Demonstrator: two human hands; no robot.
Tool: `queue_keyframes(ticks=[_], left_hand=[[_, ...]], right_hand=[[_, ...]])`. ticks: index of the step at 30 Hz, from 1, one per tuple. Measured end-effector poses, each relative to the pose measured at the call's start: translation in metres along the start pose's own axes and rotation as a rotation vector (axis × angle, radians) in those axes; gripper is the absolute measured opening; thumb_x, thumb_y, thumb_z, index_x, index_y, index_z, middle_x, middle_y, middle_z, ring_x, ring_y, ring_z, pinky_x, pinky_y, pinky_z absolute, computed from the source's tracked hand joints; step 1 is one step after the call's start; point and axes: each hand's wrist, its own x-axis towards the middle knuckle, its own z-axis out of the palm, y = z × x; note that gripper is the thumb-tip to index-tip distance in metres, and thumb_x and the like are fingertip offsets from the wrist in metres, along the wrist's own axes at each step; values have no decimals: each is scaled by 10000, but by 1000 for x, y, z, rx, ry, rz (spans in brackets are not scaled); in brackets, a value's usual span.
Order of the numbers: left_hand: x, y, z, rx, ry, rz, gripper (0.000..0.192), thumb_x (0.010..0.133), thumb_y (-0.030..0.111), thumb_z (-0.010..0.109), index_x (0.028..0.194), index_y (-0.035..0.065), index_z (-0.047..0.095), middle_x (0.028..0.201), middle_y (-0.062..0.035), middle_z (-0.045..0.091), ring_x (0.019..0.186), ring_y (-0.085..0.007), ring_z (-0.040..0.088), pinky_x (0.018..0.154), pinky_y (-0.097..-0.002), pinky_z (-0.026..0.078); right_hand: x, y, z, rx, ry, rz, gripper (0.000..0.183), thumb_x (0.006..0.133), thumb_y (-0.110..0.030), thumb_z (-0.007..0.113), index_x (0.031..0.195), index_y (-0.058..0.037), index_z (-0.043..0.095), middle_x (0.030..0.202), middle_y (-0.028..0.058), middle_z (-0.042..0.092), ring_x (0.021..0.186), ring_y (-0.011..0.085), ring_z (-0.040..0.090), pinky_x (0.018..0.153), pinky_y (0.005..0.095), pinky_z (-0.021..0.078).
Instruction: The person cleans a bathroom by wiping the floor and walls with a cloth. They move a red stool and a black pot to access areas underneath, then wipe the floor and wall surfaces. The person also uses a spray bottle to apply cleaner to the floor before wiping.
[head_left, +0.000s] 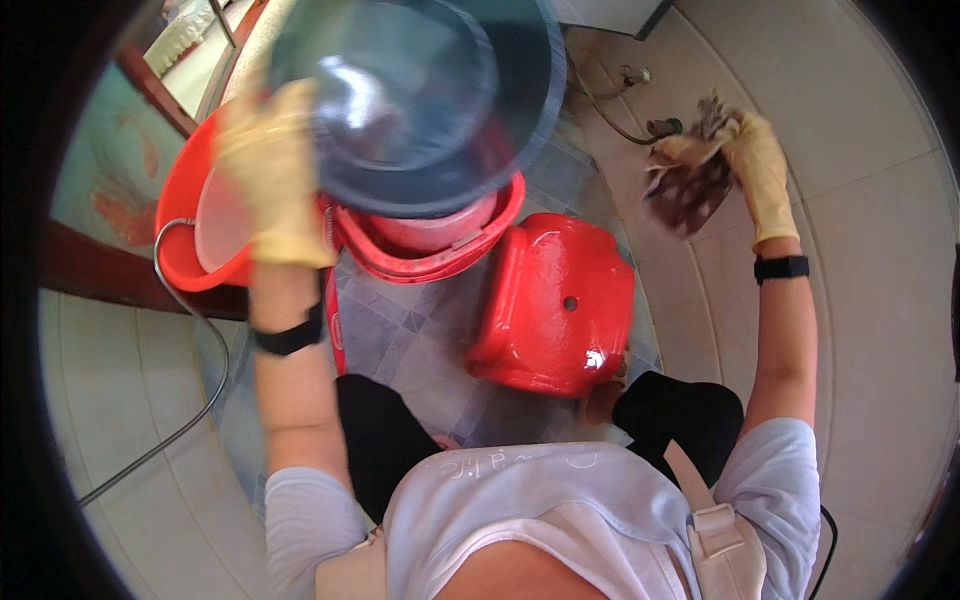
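Note:
My left hand, in a yellow rubber glove and blurred, grips the left rim of a large dark plastic basin. The basin is raised above a nested pair of red plastic tubs and hides much of them. Over by the wall on the right, my right hand, gloved the same way, clutches a crumpled brown and grey rag that hangs below the fingers. A gap separates the rag from the basin.
A wet red plastic stool stands on the tiled floor before my legs. At left is an orange-red bucket with a pale pink vessel inside, and a metal shower hose loops down. Water valves jut from the tiled wall.

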Motion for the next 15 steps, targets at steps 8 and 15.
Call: queue_keyframes(ticks=[8, 15], left_hand=[[-7, -79, -99, -54, 314, -109, 419, 864, 16, 636, 1279, -3, 585, 1343, -87, 539, 1159, -218, 562, 964, -343, 495], [-42, -203, -119, -390, 488, -325, 278, 881, 44, 672, 1124, -64, 591, 1111, -177, 631, 976, -275, 634, 887, -348, 540]], right_hand=[[70, 50, 93, -711, 465, -360, 546, 886, -192, 540, 1425, -136, 473, 1502, 148, 392, 1393, 353, 349, 1123, 600, 238], [-13, 77, 237, -740, -438, -616, 466, 912, -257, 536, 1339, -69, 560, 1465, 158, 442, 1386, 345, 363, 1097, 562, 306]])
